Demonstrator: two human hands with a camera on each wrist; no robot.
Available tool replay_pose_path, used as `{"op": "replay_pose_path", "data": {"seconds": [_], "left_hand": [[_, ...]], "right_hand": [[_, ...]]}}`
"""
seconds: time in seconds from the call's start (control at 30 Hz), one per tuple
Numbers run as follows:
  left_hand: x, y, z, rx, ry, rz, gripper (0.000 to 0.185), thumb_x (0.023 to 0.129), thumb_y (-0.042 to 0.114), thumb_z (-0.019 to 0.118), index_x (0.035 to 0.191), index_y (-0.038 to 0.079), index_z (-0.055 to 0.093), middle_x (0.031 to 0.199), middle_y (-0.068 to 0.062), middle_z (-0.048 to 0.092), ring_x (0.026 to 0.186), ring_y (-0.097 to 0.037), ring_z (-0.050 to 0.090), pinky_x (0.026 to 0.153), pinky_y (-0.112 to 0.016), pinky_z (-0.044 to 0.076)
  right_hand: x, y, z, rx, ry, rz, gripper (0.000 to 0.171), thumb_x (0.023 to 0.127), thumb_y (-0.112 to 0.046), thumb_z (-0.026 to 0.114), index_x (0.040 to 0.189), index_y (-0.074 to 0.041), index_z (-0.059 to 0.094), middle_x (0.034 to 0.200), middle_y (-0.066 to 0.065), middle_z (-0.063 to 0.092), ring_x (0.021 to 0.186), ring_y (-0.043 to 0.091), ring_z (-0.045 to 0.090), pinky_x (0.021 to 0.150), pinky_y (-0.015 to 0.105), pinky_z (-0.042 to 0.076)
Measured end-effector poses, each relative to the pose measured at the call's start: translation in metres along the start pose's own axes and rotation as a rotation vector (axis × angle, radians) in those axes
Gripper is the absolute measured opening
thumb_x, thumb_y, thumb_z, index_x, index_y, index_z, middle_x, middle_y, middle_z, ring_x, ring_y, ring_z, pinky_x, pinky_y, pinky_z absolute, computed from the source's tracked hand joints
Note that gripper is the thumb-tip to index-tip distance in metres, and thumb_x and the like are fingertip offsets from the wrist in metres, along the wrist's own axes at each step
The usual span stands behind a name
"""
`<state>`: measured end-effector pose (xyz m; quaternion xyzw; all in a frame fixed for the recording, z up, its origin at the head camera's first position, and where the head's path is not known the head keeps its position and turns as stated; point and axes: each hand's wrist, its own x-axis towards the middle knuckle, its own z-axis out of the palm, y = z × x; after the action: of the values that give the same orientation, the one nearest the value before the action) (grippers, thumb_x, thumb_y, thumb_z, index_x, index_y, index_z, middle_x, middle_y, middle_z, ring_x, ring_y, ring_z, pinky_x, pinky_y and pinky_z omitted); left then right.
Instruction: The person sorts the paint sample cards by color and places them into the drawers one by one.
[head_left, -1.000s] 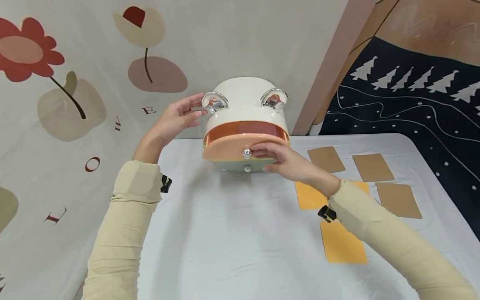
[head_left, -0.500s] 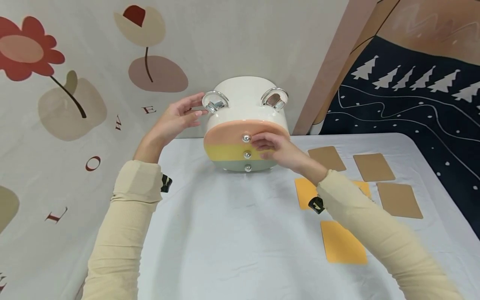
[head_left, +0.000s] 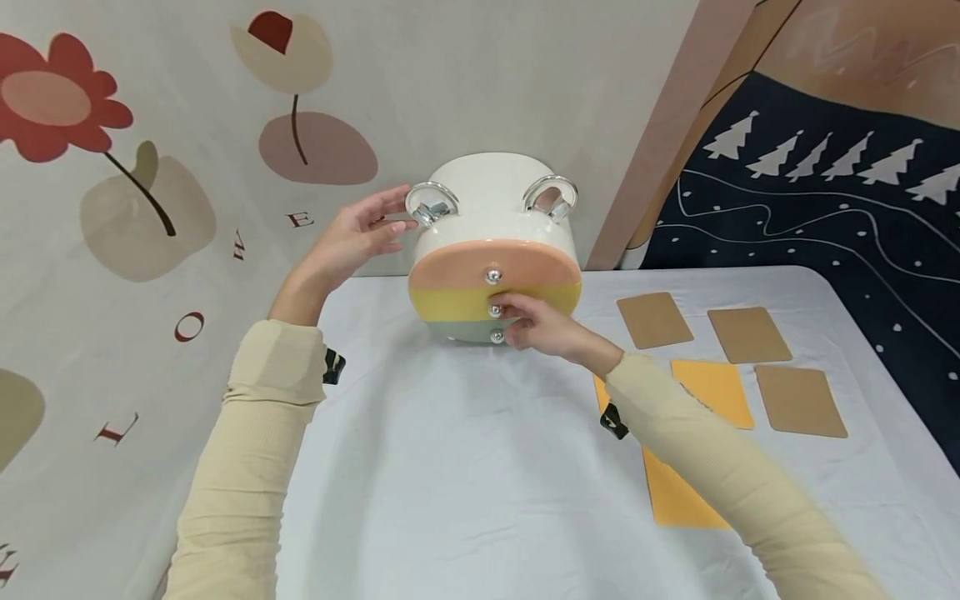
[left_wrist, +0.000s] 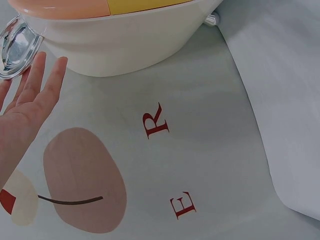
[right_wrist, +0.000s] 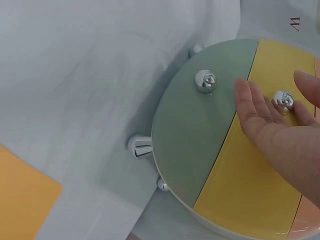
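White, with peach, yellow and green drawer fronts (head_left: 450, 305), the cabinet (head_left: 495, 196) stands at the bench's (head_left: 420, 467) far edge. The left hand (head_left: 356, 229) keeps a loose, unclosed grip beside one silver ear (head_left: 432, 210); the right hand (head_left: 546, 327) meets the middle knob (right_wrist: 283, 100), whether pinching I cannot tell.

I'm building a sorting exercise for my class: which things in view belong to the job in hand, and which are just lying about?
In the job: the drawer box; the yellow drawer, at the right grip; its silver knob; the silver ear beside the left grip.

Apparently just lying about: brown cards; orange cards.
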<state>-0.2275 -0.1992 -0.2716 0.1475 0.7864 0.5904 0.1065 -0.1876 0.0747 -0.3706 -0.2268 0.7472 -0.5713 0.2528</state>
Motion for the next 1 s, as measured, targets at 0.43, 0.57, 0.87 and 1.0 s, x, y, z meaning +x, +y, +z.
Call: {"op": "replay_pose_path", "data": {"seconds": [0.43,0.57,0.87,1.0], "left_hand": [[-0.001,0.002,0.001,-0.019,-0.003,0.000,0.052,0.094,0.005,0.047,0.143,0.009,0.030,0.135,-0.014,0.040,0.120,-0.026,0.045,0.097,-0.045,0.038],[0.000,0.001,0.001,-0.026,-0.005,0.003,0.052,0.094,0.005,0.047,0.143,0.009,0.030,0.136,-0.014,0.039,0.121,-0.028,0.043,0.098,-0.046,0.038],[0.000,-0.001,0.001,-0.015,-0.009,-0.004,0.054,0.094,0.007,0.049,0.144,0.012,0.029,0.137,-0.013,0.038,0.120,-0.021,0.045,0.097,-0.042,0.040],[-0.001,-0.001,0.002,-0.019,-0.010,-0.005,0.054,0.094,0.007,0.049,0.144,0.012,0.029,0.137,-0.013,0.037,0.123,-0.026,0.042,0.097,-0.042,0.039]], "right_hand": [[-0.012,0.002,0.000,0.031,-0.055,0.070,0.051,0.088,0.009,0.048,0.137,-0.005,0.041,0.128,0.021,0.047,0.112,0.031,0.049,0.083,0.030,0.047],[-0.027,0.003,0.007,0.007,-0.104,0.063,0.051,0.089,0.006,0.050,0.137,-0.006,0.040,0.130,0.017,0.046,0.111,0.025,0.051,0.087,0.030,0.048],[-0.059,0.004,0.024,-0.016,-0.220,0.003,0.056,0.087,0.002,0.058,0.138,-0.005,0.038,0.134,0.014,0.043,0.119,0.031,0.046,0.091,0.028,0.045],[-0.070,0.006,0.030,-0.027,-0.260,-0.035,0.055,0.087,0.001,0.058,0.138,-0.002,0.037,0.135,0.016,0.042,0.118,0.031,0.047,0.091,0.028,0.045]]}}
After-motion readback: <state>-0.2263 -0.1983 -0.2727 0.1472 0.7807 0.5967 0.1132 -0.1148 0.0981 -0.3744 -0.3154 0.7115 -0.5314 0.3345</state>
